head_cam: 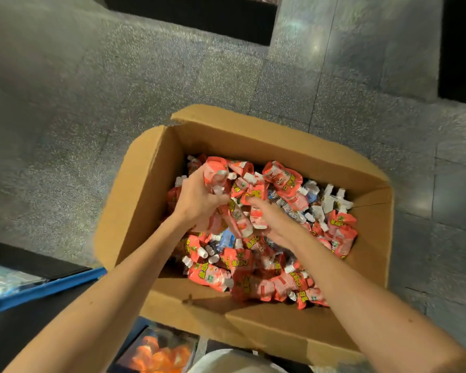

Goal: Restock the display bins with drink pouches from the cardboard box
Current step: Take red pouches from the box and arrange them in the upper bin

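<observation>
Left hand [199, 201] clutching a bunch of red drink pouches [215, 170], right hand [273, 223] curled round more, both inside cardboard box [148, 189]

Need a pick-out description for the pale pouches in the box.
Start at the open brown cardboard box on the speckled grey floor. Look to its far right corner, beyond the right hand. The few white spouted pouches there stand out among red pouches.

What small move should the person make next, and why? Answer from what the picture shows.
Probably lift both hands out of the cardboard box toward the blue-edged bin at lower left: the left hand grips a bunch of red pouches and the right hand holds more, so a load seems gathered.
</observation>
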`<state>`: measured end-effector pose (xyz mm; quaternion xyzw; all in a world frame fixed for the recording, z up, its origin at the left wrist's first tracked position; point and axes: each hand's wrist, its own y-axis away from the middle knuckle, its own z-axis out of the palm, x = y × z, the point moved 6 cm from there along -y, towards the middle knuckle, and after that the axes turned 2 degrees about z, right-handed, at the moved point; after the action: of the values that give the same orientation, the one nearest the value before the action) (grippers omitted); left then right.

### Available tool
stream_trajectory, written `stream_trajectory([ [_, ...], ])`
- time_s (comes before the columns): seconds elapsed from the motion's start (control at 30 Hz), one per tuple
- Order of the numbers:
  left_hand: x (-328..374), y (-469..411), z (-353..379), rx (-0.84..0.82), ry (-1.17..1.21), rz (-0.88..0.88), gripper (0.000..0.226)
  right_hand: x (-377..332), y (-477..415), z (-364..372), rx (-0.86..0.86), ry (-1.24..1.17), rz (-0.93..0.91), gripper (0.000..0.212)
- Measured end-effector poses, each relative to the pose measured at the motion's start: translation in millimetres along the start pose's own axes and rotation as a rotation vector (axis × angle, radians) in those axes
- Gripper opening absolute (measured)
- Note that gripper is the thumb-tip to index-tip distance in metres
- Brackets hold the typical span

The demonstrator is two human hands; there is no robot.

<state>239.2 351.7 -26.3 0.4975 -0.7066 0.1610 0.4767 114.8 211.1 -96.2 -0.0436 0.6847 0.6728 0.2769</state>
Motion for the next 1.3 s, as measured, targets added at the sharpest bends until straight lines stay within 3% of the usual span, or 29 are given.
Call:
stream_trajectory([
  [0.1,6,18,-8,-0.024,0.126,-0.105,0.031,-19,46,2,-0.174,-0.020,-0.043,0.041],
  [0.13,12,25,-10,-0.033,0.187,-0.135,0.030,-23,60,0,-0.213,0.013,-0.064,0.040],
  [0.2,30,43,-11,-0.032,0.297,-0.179,0.026,-25,87,-1,-0.328,-0.010,-0.072,0.047],
  [0.3,65,73,-13,0.015,0.362,-0.192,0.027,-16,122,6,-0.562,-0.098,-0.050,0.079],
  [0.37,84,95,-20,0.075,0.354,-0.187,0.027,-9,142,10,-0.630,-0.094,-0.091,0.084],
  [0.43,98,123,-35,0.175,0.337,-0.174,0.027,-1,172,17,-0.659,-0.083,-0.112,0.071],
  [0.5,109,160,-50,0.307,0.327,-0.131,0.026,8,213,31,-0.711,0.004,-0.164,0.019],
  [0.53,115,181,-59,0.379,0.319,-0.105,0.026,13,230,37,-0.715,0.051,-0.199,0.017],
  [0.57,120,204,-68,0.449,0.301,-0.068,0.029,21,242,43,-0.717,0.089,-0.213,0.034],
  [0.6,126,228,-77,0.512,0.285,-0.030,0.031,30,253,52,-0.768,0.127,-0.213,0.035],
  [0.67,136,280,-98,0.647,0.287,0.026,0.029,45,284,77,-0.894,0.245,-0.252,0.014],
  [0.7,137,310,-112,0.747,0.282,0.028,0.027,53,296,92,-0.955,0.295,-0.264,0.027],
  [0.83,149,457,-166,1.339,0.234,0.085,0.027,98,360,163,-1.142,0.447,-0.243,0.061],
  [0.9,154,538,-185,1.550,0.196,0.107,0.021,126,396,204,-1.228,0.463,-0.204,0.055],
  [1.03,149,679,-195,1.708,0.215,0.142,0.025,200,477,290,-1.506,0.425,-0.034,0.018],
  [1.13,128,774,-198,1.805,0.256,0.032,0.034,259,532,344,-1.589,0.445,0.104,0.023],
  [1.23,97,861,-207,1.825,0.365,-0.020,0.048,320,583,388,-1.567,0.374,0.187,0.019],
  [1.3,87,908,-215,1.772,0.317,-0.087,0.043,358,614,415,-1.531,0.358,0.168,0.014],
])
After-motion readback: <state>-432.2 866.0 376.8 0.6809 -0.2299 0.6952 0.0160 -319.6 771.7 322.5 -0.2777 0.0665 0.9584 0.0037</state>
